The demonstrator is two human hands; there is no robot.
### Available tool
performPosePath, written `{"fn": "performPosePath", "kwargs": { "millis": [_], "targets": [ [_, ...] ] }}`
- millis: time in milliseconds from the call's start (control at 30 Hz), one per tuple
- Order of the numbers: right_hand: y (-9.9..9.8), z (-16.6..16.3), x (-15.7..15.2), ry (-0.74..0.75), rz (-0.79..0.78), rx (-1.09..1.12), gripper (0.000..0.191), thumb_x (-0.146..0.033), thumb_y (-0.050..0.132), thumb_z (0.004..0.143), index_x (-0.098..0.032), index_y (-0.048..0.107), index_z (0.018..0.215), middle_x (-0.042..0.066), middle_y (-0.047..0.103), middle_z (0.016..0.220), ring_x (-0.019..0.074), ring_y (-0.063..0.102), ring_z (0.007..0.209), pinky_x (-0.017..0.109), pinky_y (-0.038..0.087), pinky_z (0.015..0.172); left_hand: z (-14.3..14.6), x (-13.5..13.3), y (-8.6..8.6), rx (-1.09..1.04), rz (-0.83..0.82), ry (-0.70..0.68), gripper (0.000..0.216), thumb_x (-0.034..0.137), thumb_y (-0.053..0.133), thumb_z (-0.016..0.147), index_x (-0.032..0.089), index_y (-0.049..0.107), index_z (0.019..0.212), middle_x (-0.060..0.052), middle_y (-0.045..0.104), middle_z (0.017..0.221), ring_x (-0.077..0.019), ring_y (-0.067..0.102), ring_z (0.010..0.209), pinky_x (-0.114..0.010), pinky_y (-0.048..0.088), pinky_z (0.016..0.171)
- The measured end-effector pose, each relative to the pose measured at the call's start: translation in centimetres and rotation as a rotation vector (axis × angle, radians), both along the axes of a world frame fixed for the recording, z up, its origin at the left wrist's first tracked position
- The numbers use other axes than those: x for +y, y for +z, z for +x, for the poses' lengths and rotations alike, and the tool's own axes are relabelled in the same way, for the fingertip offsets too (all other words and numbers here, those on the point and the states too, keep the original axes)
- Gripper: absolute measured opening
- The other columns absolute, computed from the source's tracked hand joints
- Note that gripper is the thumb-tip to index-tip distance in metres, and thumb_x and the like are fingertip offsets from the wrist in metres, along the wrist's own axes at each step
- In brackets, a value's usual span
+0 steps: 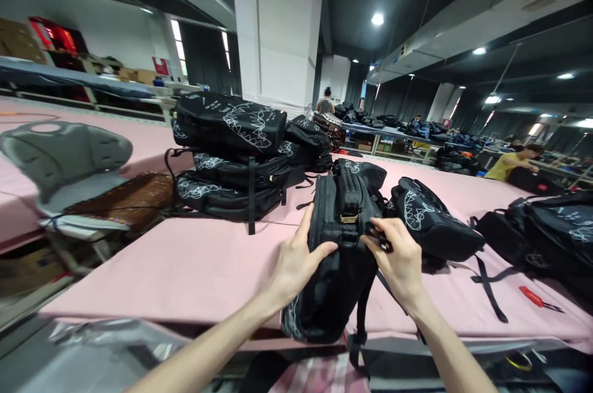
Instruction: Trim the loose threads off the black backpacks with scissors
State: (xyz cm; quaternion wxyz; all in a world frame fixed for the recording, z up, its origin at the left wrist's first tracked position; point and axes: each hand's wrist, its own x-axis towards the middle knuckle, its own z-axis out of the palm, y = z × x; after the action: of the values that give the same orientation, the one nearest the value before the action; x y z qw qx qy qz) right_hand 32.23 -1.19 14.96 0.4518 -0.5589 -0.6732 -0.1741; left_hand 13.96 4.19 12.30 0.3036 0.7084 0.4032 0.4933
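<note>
A black backpack point(340, 282) stands upright at the near edge of the pink table, its top handle point(351, 192) and a small gold-coloured metal tag point(349, 219) facing me. My left hand point(296, 263) grips its left side, thumb laid across the front and fingers along the edge. At the right side of the backpack my right hand point(398, 254) is closed, pinching a small dark, shiny thing point(380, 237) against the bag near the zipper. The fingers partly hide that thing, so I cannot tell its kind. Black straps hang down below the bag.
Stacked black backpacks point(231, 158) with white squiggle prints stand to the left. More backpacks point(426, 220) lie at the right, near red-handled pliers point(532, 297). A grey chair point(69, 152) stands left of the pink table point(185, 275). A person in yellow point(507, 164) works far right.
</note>
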Motion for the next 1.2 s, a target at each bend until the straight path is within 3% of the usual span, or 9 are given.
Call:
{"fn": "performPosePath", "kwargs": {
  "millis": [100, 233, 333, 500, 700, 833, 1033, 1133, 1200],
  "targets": [
    [1.9, -0.9, 1.0, -0.196, -0.109, -0.137, 0.021, -0.041, 0.058, 0.081, -0.021, 0.063, 0.088, 0.002, 0.060, 0.082, 0.0162, 0.061, 0.069, 0.024, 0.041, 0.053, -0.2, -0.6, 0.2, -0.028, 0.007, -0.024, 0.073, 0.032, 0.062, 0.074, 0.027, 0.028, 0.139, -0.004, 0.050, 0.132, -0.0206, 0.052, 0.116, -0.033, 0.042, 0.097],
    [3.1, -0.3, 0.7, -0.170, -0.219, -0.240, 0.009, -0.023, 0.057, 0.080, -0.024, 0.063, 0.088, -0.002, 0.061, 0.084, 0.0137, 0.060, 0.068, 0.023, 0.035, 0.052, -0.7, -0.8, 0.2, -0.032, 0.024, -0.034, 0.058, 0.032, 0.060, 0.076, 0.024, 0.042, 0.131, -0.002, 0.061, 0.118, -0.0203, 0.058, 0.106, -0.030, 0.046, 0.090],
    [3.6, 1.2, 1.1, -0.251, -0.161, -0.217, 0.014, -0.014, 0.054, 0.079, -0.023, 0.063, 0.086, -0.001, 0.063, 0.089, 0.0140, 0.060, 0.071, 0.024, 0.033, 0.053, -0.5, -1.0, -0.3, -0.018, 0.042, -0.044, 0.040, 0.033, 0.056, 0.079, 0.022, 0.054, 0.118, -0.001, 0.067, 0.104, -0.0185, 0.063, 0.089, -0.026, 0.050, 0.077],
    [4.5, 4.7, 3.9, -0.450, -0.054, -0.159, 0.012, -0.027, 0.053, 0.084, -0.020, 0.063, 0.086, 0.003, 0.063, 0.090, 0.0165, 0.058, 0.073, 0.025, 0.030, 0.053, -0.5, -1.9, -0.6, 0.014, -0.009, -0.226, 0.030, 0.034, 0.054, 0.080, 0.019, 0.064, 0.104, 0.002, 0.070, 0.081, -0.0154, 0.063, 0.070, -0.020, 0.049, 0.061],
    [3.6, 7.8, 5.4, -0.404, -0.093, -0.116, 0.022, -0.037, 0.050, 0.085, -0.020, 0.064, 0.085, 0.004, 0.064, 0.090, 0.0178, 0.059, 0.075, 0.025, 0.032, 0.055, -2.8, 0.0, 1.1, -0.057, -0.120, -0.448, 0.030, 0.023, 0.060, 0.074, 0.018, 0.066, 0.103, -0.001, 0.069, 0.099, -0.0208, 0.062, 0.093, -0.027, 0.049, 0.081],
    [2.4, 8.7, 5.5, -0.383, -0.127, -0.020, 0.026, -0.038, 0.046, 0.087, -0.020, 0.064, 0.088, 0.004, 0.066, 0.091, 0.0188, 0.059, 0.077, 0.026, 0.036, 0.060, -2.5, -0.2, 1.4, -0.100, -0.130, -0.466, 0.033, 0.024, 0.058, 0.077, 0.019, 0.062, 0.109, -0.002, 0.068, 0.100, -0.0186, 0.062, 0.089, -0.026, 0.049, 0.078],
    [2.5, 9.2, 5.3, -0.404, -0.162, -0.021, 0.028, -0.040, 0.046, 0.086, -0.020, 0.065, 0.087, 0.005, 0.066, 0.090, 0.0181, 0.059, 0.074, 0.026, 0.037, 0.061, -1.4, -2.1, 1.5, -0.010, -0.048, -0.400, 0.023, 0.030, 0.053, 0.082, 0.018, 0.063, 0.098, 0.001, 0.066, 0.078, -0.0130, 0.058, 0.068, -0.020, 0.045, 0.059],
    [2.4, 9.3, 5.2, -0.397, -0.145, -0.006, 0.031, -0.042, 0.045, 0.087, -0.019, 0.065, 0.089, 0.005, 0.066, 0.091, 0.0181, 0.059, 0.072, 0.026, 0.037, 0.062, -1.3, -2.3, 1.4, -0.017, -0.001, -0.396, 0.024, 0.029, 0.052, 0.083, 0.018, 0.061, 0.102, -0.001, 0.068, 0.088, -0.0145, 0.062, 0.077, -0.022, 0.048, 0.065],
    [2.3, 9.4, 5.1, -0.395, -0.138, -0.008, 0.032, -0.043, 0.044, 0.087, -0.019, 0.065, 0.089, 0.006, 0.066, 0.091, 0.0182, 0.059, 0.072, 0.027, 0.038, 0.062, -1.3, -2.3, 1.4, -0.003, 0.137, -0.297, 0.029, 0.028, 0.055, 0.082, 0.020, 0.058, 0.109, -0.004, 0.067, 0.099, -0.0169, 0.062, 0.087, -0.026, 0.049, 0.073]
  ]
}}
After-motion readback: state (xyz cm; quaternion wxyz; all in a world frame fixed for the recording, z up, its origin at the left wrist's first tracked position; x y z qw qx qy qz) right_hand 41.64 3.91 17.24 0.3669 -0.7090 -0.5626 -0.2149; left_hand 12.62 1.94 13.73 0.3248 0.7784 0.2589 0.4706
